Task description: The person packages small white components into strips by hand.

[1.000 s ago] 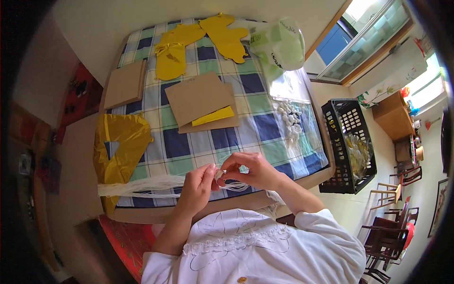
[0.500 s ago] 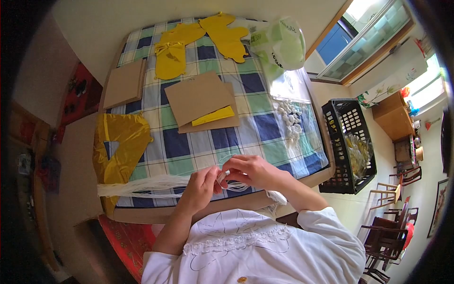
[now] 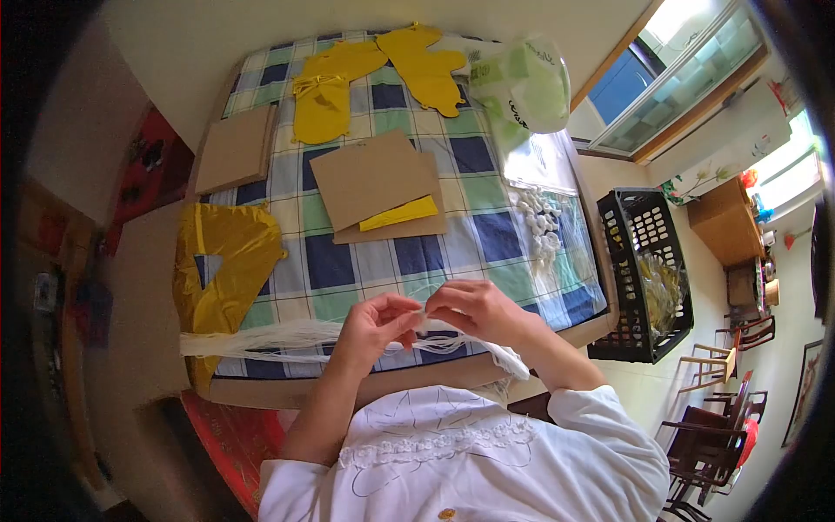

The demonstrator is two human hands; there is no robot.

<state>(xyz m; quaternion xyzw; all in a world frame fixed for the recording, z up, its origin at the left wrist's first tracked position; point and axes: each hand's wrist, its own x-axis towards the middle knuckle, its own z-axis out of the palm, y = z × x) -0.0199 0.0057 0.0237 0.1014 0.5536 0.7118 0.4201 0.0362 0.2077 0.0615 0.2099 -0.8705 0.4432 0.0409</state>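
My left hand (image 3: 376,329) is closed in a pinch on a small whitish bit of string (image 3: 424,324) above the near edge of the bed. My right hand (image 3: 477,311) meets it from the other side, fingertips pinched on the string too; its exact hold is partly hidden. A long bundle of white strings (image 3: 261,339) runs from the bed's left edge, behind my left wrist and under my hands. A thin loop of thread arcs up beyond my fingertips. White fabric-like material (image 3: 509,361) lies at the bed edge beside my right forearm.
On the checked bedspread (image 3: 326,261) lie cardboard sheets (image 3: 370,178), a cardboard stack (image 3: 235,150), yellow foil shapes (image 3: 422,70) and a gold foil piece (image 3: 228,252). White knotted strings (image 3: 541,224) and a green-white plastic bag (image 3: 526,83) lie right. A black crate (image 3: 644,270) stands beside the bed.
My fingers have shifted: the left hand has opened out from a tighter curl into a pinch, and the right fingertips have drawn in close. The camera view has tilted slightly.
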